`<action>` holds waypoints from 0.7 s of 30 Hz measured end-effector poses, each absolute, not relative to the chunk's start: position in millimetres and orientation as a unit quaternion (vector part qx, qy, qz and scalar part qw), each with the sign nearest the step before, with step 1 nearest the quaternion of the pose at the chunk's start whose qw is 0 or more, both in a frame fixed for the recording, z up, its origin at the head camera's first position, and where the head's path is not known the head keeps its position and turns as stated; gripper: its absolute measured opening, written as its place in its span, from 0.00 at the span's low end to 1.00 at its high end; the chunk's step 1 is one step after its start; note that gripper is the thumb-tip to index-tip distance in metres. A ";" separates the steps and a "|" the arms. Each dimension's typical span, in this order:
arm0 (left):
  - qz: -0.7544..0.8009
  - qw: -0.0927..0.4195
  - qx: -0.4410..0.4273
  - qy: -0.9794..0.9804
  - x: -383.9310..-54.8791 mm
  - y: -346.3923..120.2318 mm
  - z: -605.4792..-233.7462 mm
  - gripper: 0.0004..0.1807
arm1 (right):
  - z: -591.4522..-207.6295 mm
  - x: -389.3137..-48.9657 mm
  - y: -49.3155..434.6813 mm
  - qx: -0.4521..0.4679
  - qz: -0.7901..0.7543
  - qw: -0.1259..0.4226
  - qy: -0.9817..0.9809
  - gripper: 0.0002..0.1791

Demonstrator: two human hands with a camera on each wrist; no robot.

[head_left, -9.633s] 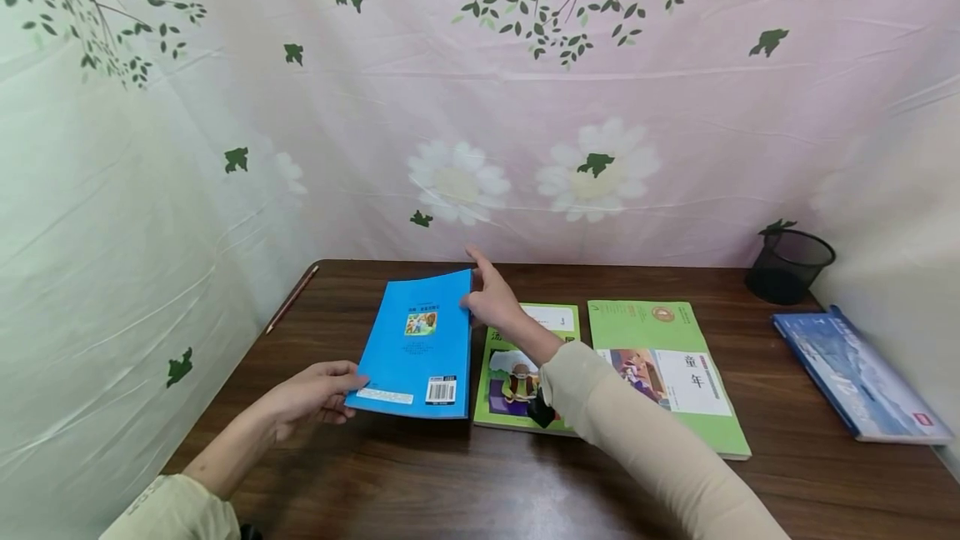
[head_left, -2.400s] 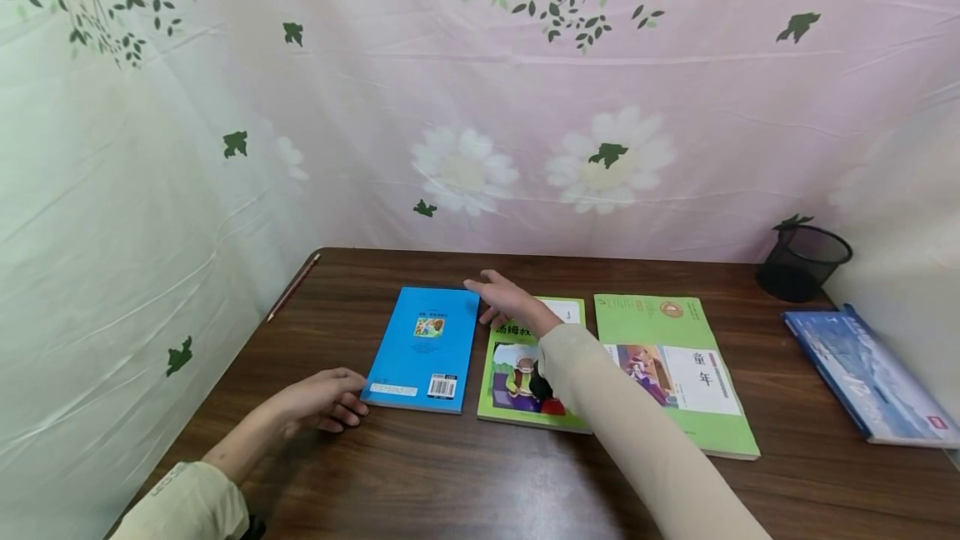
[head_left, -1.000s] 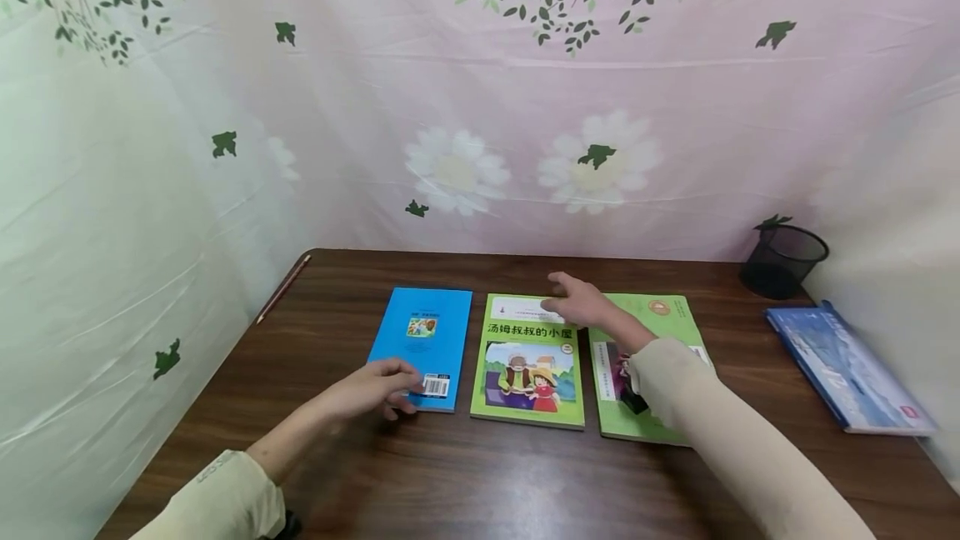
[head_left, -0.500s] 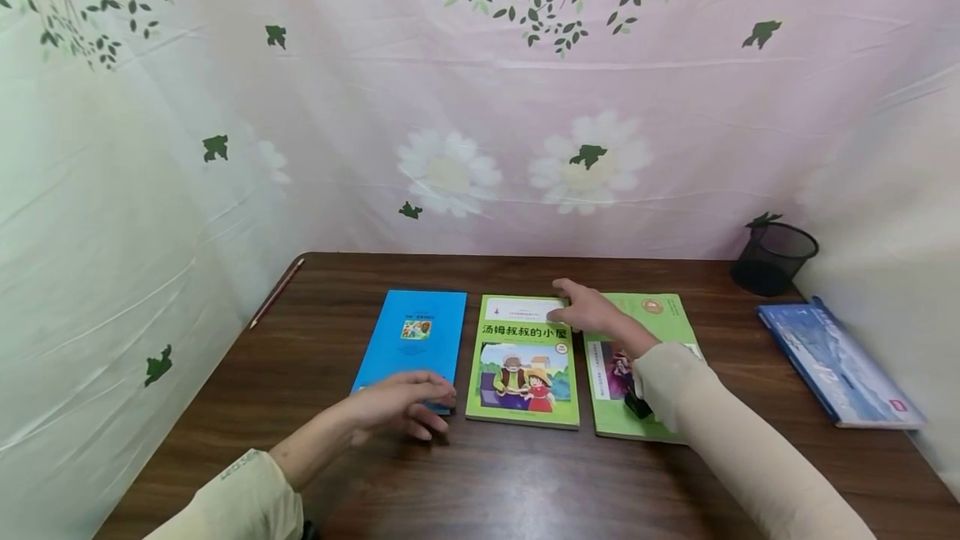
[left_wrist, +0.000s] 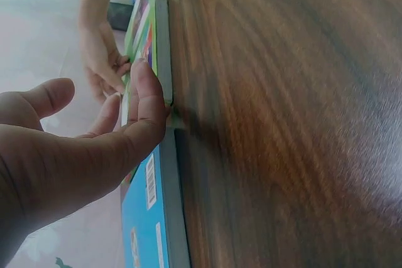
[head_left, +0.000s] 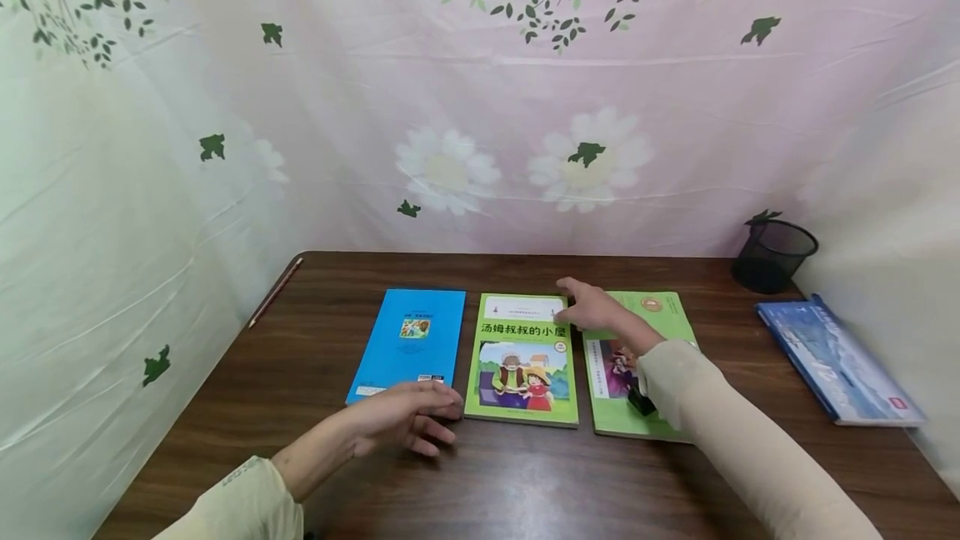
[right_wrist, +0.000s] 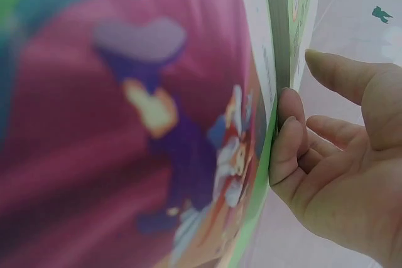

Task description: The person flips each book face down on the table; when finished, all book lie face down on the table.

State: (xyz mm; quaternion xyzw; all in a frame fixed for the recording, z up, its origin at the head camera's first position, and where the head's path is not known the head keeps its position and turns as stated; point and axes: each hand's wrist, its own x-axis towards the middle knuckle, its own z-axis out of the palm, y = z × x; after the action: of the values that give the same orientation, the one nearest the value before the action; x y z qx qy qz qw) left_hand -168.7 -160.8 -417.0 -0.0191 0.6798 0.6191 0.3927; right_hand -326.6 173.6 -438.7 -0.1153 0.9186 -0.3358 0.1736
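Note:
Three paperback books lie side by side on the table. The blue book [head_left: 413,332] is at the left, back cover up. Beside it is the yellow-green book [head_left: 522,369] with a cartoon of two figures. The larger light-green book [head_left: 663,315] lies partly under my right forearm. My left hand [head_left: 405,417], fingers loosely bent, covers the blue book's lower right corner, fingertips near the yellow-green book's lower left corner. At that book's upper right edge is my right hand [head_left: 592,308], thumb over the cover's edge; in the right wrist view its fingers [right_wrist: 290,149] rest against a book's edge.
A blue-and-white book [head_left: 840,365] lies at the table's right side. Behind it stands a black mesh pen holder [head_left: 772,257]. A thin brown stick [head_left: 276,292] lies along the left edge. Patterned curtain walls [head_left: 480,107] enclose the back and sides.
The blue book, earlier tilted up between both hands, now lies flat. Both hands have since moved right, the right one to the yellow-green book's upper right edge, the left one toward its lower left corner.

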 end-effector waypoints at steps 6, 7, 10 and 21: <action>0.630 0.396 -0.019 0.668 -165.0 -158.7 -419.2 0.26 | -441.4 -326.1 173.7 -0.119 -0.323 0.162 0.925 0.41; 0.631 0.396 -0.020 0.667 -164.6 -158.3 -419.2 0.26 | -442.0 -326.1 173.7 -0.120 -0.319 0.158 0.927 0.41; 0.634 0.397 -0.026 0.663 -163.6 -157.4 -419.3 0.26 | -443.7 -325.8 173.9 -0.127 -0.307 0.149 0.932 0.41; 0.650 0.396 -0.034 0.648 -163.1 -154.4 -418.4 0.27 | -442.6 -324.0 175.8 -0.140 -0.257 0.147 0.945 0.40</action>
State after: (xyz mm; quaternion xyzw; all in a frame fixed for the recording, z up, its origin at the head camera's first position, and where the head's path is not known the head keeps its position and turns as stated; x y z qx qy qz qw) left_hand -163.1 -154.4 -418.4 -0.0343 0.6475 0.6501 0.3961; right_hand -324.0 175.8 -442.6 -0.1404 0.9448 -0.2569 0.1470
